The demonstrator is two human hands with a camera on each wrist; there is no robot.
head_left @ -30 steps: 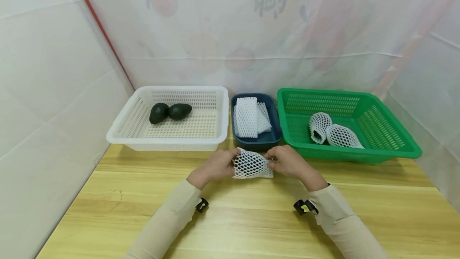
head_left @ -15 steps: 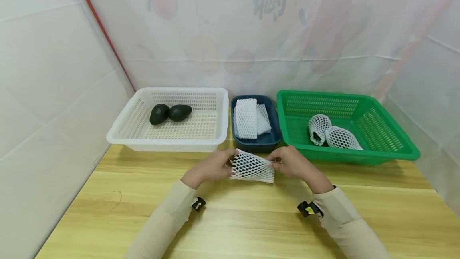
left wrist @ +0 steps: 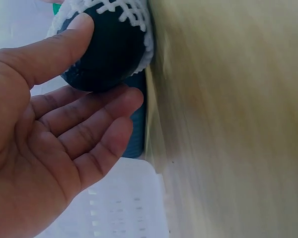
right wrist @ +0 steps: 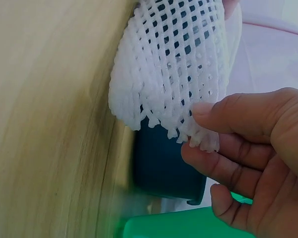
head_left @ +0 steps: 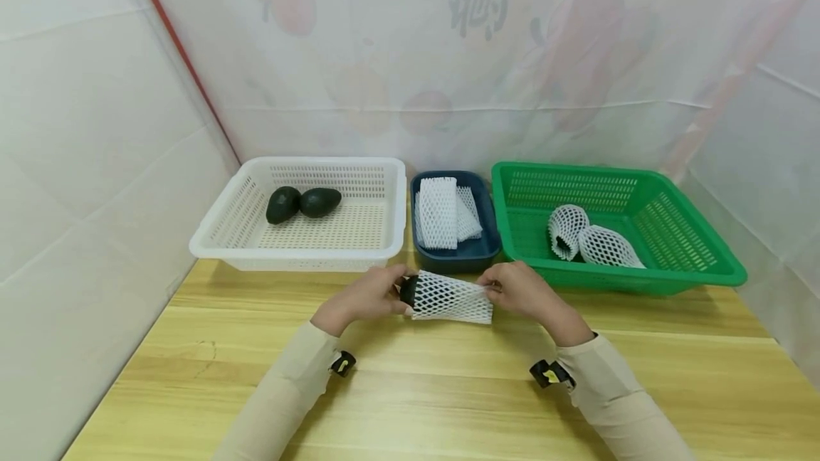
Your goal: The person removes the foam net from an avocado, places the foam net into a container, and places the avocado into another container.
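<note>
A dark avocado (left wrist: 107,54) sits mostly inside a white foam net sleeve (head_left: 451,297), above the near part of the table. Its blunt end sticks out on the left. My left hand (head_left: 370,295) holds that bare end, thumb on top and fingers beneath, as the left wrist view shows. At the sleeve's opposite end, my right hand (head_left: 522,294) pinches the net's edge between thumb and fingertips (right wrist: 203,110). Through the mesh in the right wrist view, dark patches of the avocado show farther up the sleeve; the end by my right fingers is flattened.
A white basket (head_left: 297,252) at back left holds two avocados (head_left: 320,202). In the middle, a dark blue tray (head_left: 470,253) contains several flat net sleeves (head_left: 438,213). The green basket (head_left: 679,251) at right holds two net-covered avocados (head_left: 608,245). Fabric walls enclose the wooden table (head_left: 410,390).
My left hand has shifted slightly left off the sleeve's edge, exposing the avocado's dark end. The sleeve looks stretched longer, and my right hand keeps its pinch almost in place.
</note>
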